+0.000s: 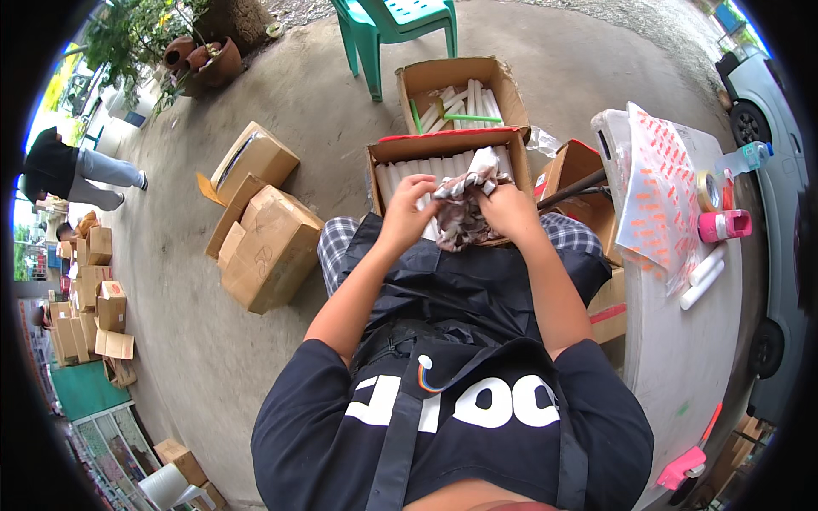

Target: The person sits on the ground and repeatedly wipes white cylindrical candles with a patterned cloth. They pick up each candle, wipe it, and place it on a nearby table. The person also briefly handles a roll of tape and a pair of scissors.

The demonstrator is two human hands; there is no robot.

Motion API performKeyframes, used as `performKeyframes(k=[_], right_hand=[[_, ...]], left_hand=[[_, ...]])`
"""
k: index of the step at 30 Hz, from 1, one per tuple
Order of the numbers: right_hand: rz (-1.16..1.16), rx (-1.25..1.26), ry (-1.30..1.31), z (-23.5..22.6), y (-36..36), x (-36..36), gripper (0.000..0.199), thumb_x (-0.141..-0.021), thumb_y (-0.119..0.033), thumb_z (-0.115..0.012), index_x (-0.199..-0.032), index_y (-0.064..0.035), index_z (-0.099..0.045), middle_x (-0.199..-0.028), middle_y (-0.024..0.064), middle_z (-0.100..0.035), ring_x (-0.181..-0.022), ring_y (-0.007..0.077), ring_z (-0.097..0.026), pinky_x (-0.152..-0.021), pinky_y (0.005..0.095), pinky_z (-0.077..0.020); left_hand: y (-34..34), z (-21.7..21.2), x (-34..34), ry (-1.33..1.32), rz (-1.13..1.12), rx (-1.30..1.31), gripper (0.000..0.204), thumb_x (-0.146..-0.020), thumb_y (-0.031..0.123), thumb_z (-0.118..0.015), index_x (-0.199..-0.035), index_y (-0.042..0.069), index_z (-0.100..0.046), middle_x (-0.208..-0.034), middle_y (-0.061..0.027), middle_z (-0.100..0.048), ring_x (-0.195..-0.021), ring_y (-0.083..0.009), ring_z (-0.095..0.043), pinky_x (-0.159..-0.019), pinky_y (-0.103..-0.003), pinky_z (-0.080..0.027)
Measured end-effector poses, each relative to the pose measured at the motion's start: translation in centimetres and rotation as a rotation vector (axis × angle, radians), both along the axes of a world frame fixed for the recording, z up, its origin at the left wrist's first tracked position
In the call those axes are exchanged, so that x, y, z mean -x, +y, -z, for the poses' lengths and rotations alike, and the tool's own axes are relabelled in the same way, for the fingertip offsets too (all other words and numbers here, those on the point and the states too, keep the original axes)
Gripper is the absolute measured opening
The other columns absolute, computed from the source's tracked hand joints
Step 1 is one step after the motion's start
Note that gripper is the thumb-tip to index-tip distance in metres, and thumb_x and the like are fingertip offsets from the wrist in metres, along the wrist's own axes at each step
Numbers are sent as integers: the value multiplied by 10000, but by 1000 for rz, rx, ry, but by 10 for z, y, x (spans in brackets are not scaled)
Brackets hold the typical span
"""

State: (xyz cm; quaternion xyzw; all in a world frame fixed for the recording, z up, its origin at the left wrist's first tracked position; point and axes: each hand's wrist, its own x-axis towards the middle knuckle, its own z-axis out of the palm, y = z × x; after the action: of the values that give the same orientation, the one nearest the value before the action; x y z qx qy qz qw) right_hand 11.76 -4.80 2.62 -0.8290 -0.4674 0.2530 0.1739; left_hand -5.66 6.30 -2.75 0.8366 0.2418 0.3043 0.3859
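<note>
A crumpled brown-and-white patterned cloth point(464, 213) is bunched between my two hands, over the near edge of an open cardboard box point(375, 175). My left hand point(411, 206) is closed with its fingertips at the cloth's left side. On the other side my right hand point(509, 211) grips the cloth, its fingers partly hidden in the folds. Whether the cloth wraps something cannot be made out. Rows of white, candle-like sticks point(409, 170) lie in the box under my hands.
Beyond it, another box point(503, 77) holds white sticks and green strips. At right, a table point(682, 358) bears printed plastic sheeting point(652, 192), tape point(707, 192), a bottle point(745, 159) and two white sticks point(705, 277). Boxes point(271, 247) stand left; a green chair point(396, 21) is ahead. A person point(81, 166) stands far left.
</note>
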Motion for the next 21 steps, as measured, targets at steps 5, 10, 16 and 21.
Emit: performKeyframes(k=[5,10,16,21], right_hand=[[50,-182,459,33,-19,-34,339,-835,-235,-637,-1085,-7,-629,-817,169,-660,-762,199,-636,-724,322,-491],[303,-528,1194,-14,-22,-19,270,-905,-229,-637,-960,35,-657,-886,71,-677,-800,88,-612,-714,236,-489],[435,-644,1142,-26,-37,-28,265,-922,-270,-605,-981,-14,-632,-893,52,-664,-784,97,-624,-687,231,-504],[351,-576,704,-51,-48,-28,265,-933,-218,-544,-1001,27,-617,-896,36,-654,-802,105,-593,-695,276,-476]], left_hand=[[14,-5,11,-41,125,845,122,-953,180,-551,-988,66,-574,-960,17,-600,-888,-71,-578,-807,-236,-462],[3,-31,-3,-421,141,1258,216,-993,261,-464,-1050,76,-559,-981,-13,-617,-898,-94,-589,-799,-236,-477],[22,-37,-4,-142,-94,807,486,-962,492,-329,-1221,123,-508,-1200,-67,-552,-1120,-168,-490,-1009,-392,-307],[21,-54,7,-533,137,1326,769,-899,669,-211,-1495,185,-160,-1507,-127,-260,-1387,-294,-231,-1114,-521,-52]])
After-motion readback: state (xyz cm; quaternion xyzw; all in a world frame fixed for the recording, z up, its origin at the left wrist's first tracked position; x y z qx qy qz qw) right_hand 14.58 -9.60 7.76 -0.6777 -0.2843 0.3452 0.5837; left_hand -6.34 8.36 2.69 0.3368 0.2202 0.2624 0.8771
